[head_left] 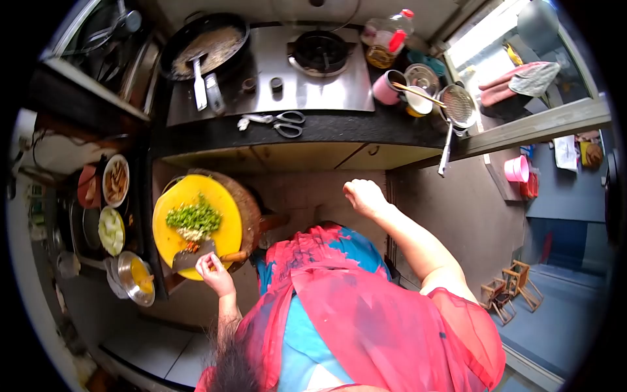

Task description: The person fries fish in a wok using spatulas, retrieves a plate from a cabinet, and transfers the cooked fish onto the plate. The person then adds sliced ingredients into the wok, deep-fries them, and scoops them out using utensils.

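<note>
My left hand (216,274) is at the lower edge of a round yellow cutting board (228,215), its fingers closed on a cleaver (191,259) where the blade meets the wooden handle. The cleaver lies flat over the board. Chopped green vegetable (201,215) is heaped in the board's middle, with minced pale bits (191,233) and chopped red bits (192,246) beside the blade. My right hand (364,197) hangs in the air in front of the counter, fingers curled in. Whether anything is inside it is hidden.
Ahead on the counter (353,134) are a wok (228,39) with a spatula (199,85), scissors (287,124), a gas burner (320,53), an oil bottle (385,49), a pink mug (388,88) and a strainer (459,108). At left stand bowls (112,230) of food.
</note>
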A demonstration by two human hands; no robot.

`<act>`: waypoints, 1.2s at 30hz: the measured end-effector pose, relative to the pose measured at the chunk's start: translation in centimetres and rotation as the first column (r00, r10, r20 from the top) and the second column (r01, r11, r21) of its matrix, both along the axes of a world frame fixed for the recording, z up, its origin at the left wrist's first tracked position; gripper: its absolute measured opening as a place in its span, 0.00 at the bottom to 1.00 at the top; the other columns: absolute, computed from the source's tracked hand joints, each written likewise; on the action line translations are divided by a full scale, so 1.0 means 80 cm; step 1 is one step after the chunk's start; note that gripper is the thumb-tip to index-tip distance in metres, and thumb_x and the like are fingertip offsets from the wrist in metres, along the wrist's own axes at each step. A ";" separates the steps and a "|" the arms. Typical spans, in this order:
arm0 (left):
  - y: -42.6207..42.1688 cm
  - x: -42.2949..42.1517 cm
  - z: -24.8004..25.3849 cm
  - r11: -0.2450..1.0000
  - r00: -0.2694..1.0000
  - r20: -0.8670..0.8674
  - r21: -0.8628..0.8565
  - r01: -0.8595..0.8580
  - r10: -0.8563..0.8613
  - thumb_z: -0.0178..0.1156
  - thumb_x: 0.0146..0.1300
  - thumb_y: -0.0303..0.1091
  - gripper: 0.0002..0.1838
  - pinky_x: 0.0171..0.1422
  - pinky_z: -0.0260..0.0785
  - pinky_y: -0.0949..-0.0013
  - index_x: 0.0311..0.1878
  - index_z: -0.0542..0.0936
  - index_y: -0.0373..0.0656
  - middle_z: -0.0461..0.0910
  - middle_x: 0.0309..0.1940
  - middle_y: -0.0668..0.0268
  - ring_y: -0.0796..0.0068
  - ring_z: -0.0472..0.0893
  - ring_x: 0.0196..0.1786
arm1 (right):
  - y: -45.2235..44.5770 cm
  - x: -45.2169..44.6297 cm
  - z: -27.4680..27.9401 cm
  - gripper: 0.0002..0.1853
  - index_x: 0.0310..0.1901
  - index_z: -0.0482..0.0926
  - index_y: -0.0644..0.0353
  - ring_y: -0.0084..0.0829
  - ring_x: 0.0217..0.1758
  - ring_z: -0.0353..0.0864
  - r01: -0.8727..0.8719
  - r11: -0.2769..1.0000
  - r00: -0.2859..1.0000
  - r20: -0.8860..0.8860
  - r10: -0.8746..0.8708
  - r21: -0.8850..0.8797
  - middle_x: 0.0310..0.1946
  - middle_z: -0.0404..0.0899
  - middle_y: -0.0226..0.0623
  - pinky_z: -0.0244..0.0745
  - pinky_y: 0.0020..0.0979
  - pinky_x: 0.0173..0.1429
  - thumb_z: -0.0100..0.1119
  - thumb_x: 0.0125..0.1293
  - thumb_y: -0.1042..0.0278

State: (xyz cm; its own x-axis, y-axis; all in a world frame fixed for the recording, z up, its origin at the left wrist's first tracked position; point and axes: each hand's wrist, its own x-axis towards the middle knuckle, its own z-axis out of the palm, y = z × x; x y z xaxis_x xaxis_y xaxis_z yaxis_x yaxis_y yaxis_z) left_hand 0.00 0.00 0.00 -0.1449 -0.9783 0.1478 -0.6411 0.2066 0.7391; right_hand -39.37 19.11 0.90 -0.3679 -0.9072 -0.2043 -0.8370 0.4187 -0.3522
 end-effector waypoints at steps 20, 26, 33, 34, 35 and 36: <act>-0.005 -0.195 -0.053 0.927 0.968 -0.139 0.286 0.243 -0.211 0.56 0.59 0.27 0.06 0.37 0.69 0.74 0.39 0.77 0.38 0.75 0.35 0.64 0.76 0.75 0.33 | 0.202 -0.242 0.056 0.28 0.47 0.72 0.62 0.22 0.27 0.72 0.909 0.165 -0.417 0.818 0.397 0.383 0.28 0.73 0.30 0.72 0.22 0.30 0.47 0.65 0.40; 0.022 -0.236 -0.081 0.916 0.973 -0.155 0.340 0.213 -0.169 0.57 0.58 0.28 0.08 0.40 0.69 0.73 0.40 0.77 0.38 0.76 0.35 0.65 0.76 0.75 0.34 | 0.208 -0.246 0.062 0.09 0.33 0.66 0.54 0.13 0.11 0.47 0.936 0.038 -0.349 0.913 0.213 0.349 0.15 0.51 0.19 0.42 0.17 0.12 0.51 0.68 0.63; 0.045 -0.315 -0.068 0.961 0.980 -0.167 0.233 0.147 -0.109 0.57 0.63 0.32 0.06 0.30 0.70 0.79 0.41 0.77 0.42 0.73 0.35 0.70 0.83 0.75 0.28 | 0.187 -0.233 0.161 0.05 0.36 0.64 0.54 0.11 0.11 0.49 0.983 0.078 -0.172 0.983 0.069 0.167 0.17 0.54 0.21 0.44 0.16 0.10 0.48 0.69 0.67; 0.047 -0.327 -0.058 0.958 0.979 -0.195 0.263 0.115 -0.064 0.56 0.64 0.32 0.07 0.29 0.69 0.79 0.41 0.76 0.41 0.73 0.35 0.70 0.83 0.74 0.27 | 0.175 -0.237 0.183 0.05 0.36 0.65 0.55 0.11 0.11 0.49 0.979 0.125 -0.169 0.984 0.061 0.161 0.17 0.54 0.21 0.44 0.15 0.09 0.48 0.69 0.67; 0.046 -0.331 -0.045 0.944 0.970 -0.241 0.320 0.084 -0.004 0.55 0.65 0.33 0.08 0.29 0.69 0.80 0.43 0.76 0.41 0.74 0.34 0.70 0.84 0.74 0.27 | 0.162 -0.237 0.199 0.04 0.37 0.66 0.55 0.11 0.10 0.48 0.973 0.167 -0.172 0.983 0.058 0.160 0.17 0.54 0.21 0.44 0.15 0.08 0.47 0.70 0.67; 0.039 -0.338 -0.029 0.927 0.950 -0.306 0.372 0.054 0.068 0.54 0.65 0.33 0.08 0.29 0.69 0.80 0.44 0.76 0.41 0.74 0.34 0.70 0.84 0.74 0.28 | 0.148 -0.242 0.209 0.04 0.39 0.67 0.56 0.11 0.10 0.48 0.955 0.255 -0.179 0.981 0.076 0.155 0.17 0.55 0.21 0.44 0.15 0.08 0.46 0.70 0.67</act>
State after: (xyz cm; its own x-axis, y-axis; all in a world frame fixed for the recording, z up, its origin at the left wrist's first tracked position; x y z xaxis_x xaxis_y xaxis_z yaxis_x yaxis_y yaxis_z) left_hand -27.04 3.12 -2.31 -0.1444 -0.9710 -0.1904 -0.3698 -0.1255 0.9206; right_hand -58.73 30.96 17.63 -0.7513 -0.4559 -0.4772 0.6337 -0.2964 -0.7146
